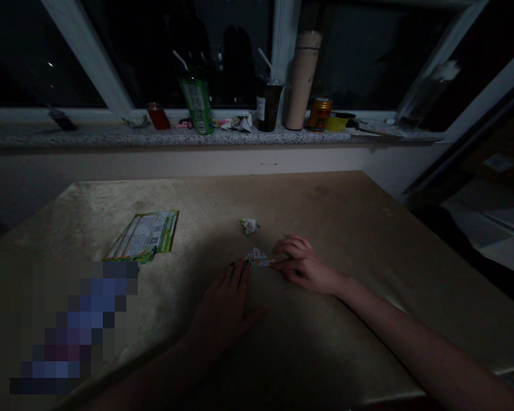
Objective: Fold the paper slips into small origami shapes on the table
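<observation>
1. Folded paper piece mid-frame on table; dim light, crease may misalign.
2. Left hand flat, fingers extended, tips touching its left edge; could slip.
3. Right hand fingers pinch its right corner.
4. Folded scrap just above: easily knocked.

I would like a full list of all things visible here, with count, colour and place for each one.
table: 1, beige, foreground
leaflet: 1, green and white, table left
folded papers: 2, pale printed; one between the hands, one just behind it
sill: 1, grey speckled, under dark window
carton: 1, green, with straw, sill centre
cup: 1, dark, with straw, right of carton
tube: 1, beige, tall, right of cup
cans: 2; red sill left, orange sill right
left hand: 1, flat on table, fingertips at nearer paper
right hand: 1, fingers curled, touching that paper's right end
</observation>
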Available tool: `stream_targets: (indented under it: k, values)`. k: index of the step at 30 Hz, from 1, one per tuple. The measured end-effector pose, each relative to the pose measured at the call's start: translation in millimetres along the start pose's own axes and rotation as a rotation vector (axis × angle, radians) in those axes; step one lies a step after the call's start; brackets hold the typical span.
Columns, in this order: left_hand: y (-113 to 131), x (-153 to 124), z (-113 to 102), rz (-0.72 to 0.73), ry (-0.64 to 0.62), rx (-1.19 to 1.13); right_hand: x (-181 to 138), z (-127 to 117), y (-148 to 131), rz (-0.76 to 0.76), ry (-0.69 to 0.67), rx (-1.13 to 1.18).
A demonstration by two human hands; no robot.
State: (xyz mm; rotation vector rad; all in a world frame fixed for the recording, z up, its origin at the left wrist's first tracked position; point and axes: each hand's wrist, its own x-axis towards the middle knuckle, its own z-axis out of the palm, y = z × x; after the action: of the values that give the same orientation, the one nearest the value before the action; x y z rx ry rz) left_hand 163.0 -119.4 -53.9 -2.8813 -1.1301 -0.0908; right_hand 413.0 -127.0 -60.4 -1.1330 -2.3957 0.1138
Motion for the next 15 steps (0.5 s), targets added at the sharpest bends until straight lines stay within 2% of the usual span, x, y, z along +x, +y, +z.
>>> stream_targets:
  k: [7, 15]
  values:
    - [2.7, -3.7, 6.8, -0.005, 0.049, 0.031, 0.3, -2.5, 4.6, 0.026, -0.035, 0.073]
    - [3.6, -5.0, 11.5, -0.015, 0.041, 0.069, 0.7, -4.1, 7.0, 0.017, -0.054, 0.136]
